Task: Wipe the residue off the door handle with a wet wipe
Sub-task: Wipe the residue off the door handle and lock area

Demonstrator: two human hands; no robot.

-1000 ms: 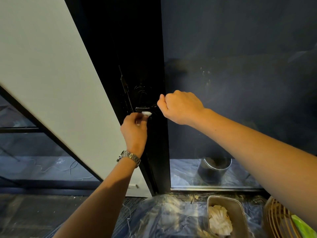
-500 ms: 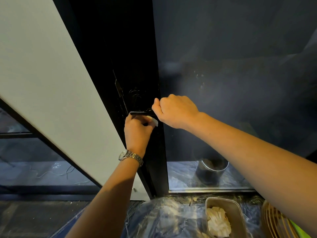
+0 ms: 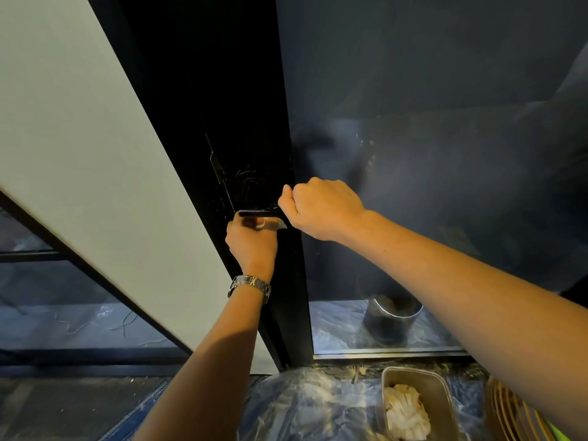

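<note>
- A pale wall panel slanted down the left side, next to a black door frame.
- The left hand, with a metal wristwatch on its wrist, reached up from below. Its knuckles were directly under the door handle.
- The door handle was a slim black horizontal bar on the dark frame, lying across the top of the left hand's curled fingers and touching them.
- Those fingers were bunched tight round the wet wipe. Only a small white corner showed, sticking out to the right of the hand, just below the bar.
- The right hand was a closed fist at the bar's right end, thumb on top. Its fingers appeared to be wrapped round that end, which the fist hid.
- The white corner of the wipe lay just beside the heel of the right hand.
- Compared with a second earlier, the left hand had come up against the bar, and the wipe had moved from the fingertips to the hand's right side, nearer the right fist. The right fist had kept its hold.
- Behind the dark glass pane stood a round metal bin.
- On the floor's plastic sheeting sat a container of crumpled white wipes, with a wicker basket to its right.
</note>
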